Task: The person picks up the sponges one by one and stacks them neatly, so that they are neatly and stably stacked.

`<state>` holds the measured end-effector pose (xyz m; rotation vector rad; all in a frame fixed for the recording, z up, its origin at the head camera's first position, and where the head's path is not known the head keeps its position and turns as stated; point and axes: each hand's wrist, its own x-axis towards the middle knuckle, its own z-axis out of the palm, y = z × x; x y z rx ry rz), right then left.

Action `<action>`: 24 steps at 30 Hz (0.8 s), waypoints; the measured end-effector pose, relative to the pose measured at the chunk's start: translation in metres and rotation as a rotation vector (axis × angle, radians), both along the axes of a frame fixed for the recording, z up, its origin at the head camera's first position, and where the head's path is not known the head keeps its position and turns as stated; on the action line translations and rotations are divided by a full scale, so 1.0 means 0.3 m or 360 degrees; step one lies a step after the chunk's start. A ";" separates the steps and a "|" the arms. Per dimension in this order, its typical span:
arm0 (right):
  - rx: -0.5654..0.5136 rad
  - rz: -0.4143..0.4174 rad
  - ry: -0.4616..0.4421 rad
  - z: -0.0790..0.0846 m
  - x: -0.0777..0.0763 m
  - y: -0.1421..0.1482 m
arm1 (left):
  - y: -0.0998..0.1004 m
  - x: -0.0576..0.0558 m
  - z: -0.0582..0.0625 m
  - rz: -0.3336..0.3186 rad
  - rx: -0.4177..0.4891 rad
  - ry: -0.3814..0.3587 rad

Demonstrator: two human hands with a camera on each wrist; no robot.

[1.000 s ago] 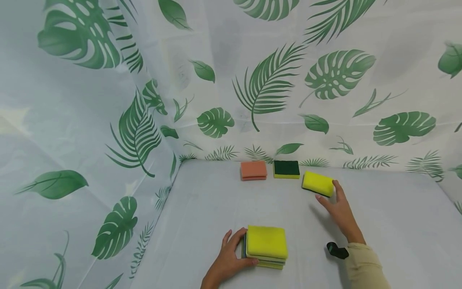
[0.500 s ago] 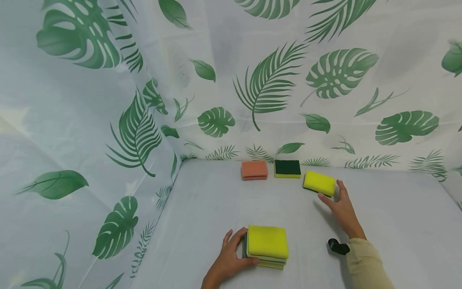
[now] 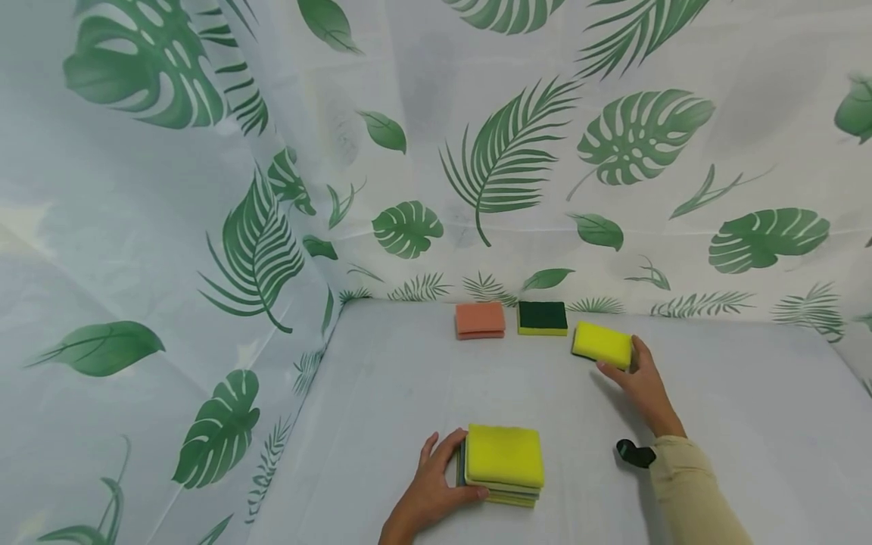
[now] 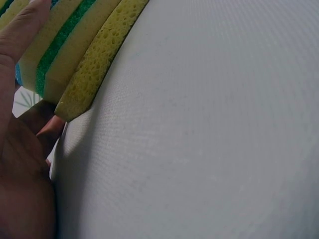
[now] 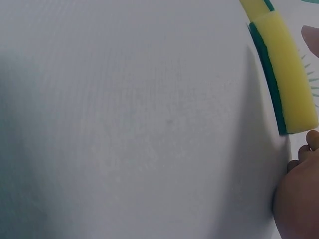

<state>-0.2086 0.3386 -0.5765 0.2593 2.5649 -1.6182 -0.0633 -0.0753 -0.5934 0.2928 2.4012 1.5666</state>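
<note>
A stack of sponges (image 3: 504, 458), bright yellow on top, stands near the front of the table. My left hand (image 3: 429, 488) holds its left side, thumb along the front face and fingers at the back left corner. Yellow, cream, green and blue layers of the stack (image 4: 75, 55) show in the left wrist view. Farther back on the right lies a yellow sponge (image 3: 602, 344), its dark green scouring side down. My right hand (image 3: 643, 386) spreads thumb and fingers about the sponge's right end; in the right wrist view the fingertips (image 5: 312, 139) are right at that end.
Along the back of the table, left of the yellow sponge, lie a folded-looking orange sponge (image 3: 480, 319) and a sponge with its dark green side up (image 3: 542, 318). Leaf-printed white cloth (image 3: 504, 174) rises behind and at the left. A black wrist device (image 3: 635, 454) sits by the right sleeve.
My right hand drew slightly off to the right, then came back to the yellow sponge's right end. The left hand and the stack stay in place.
</note>
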 end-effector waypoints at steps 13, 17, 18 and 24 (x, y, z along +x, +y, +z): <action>-0.0021 -0.0089 -0.0071 0.004 -0.021 -0.029 | 0.005 0.006 0.021 0.0021 -0.0064 -0.0059; 0.0027 -0.0133 -0.0119 0.006 -0.031 -0.039 | 0.004 0.003 0.017 0.0017 -0.0064 -0.0066; 0.0038 -0.0142 -0.0126 0.007 -0.031 -0.042 | 0.004 0.002 0.016 0.0015 -0.0059 -0.0062; 0.0120 -0.0251 -0.0118 -0.005 -0.037 -0.050 | 0.004 0.003 0.015 0.0003 -0.0022 -0.0035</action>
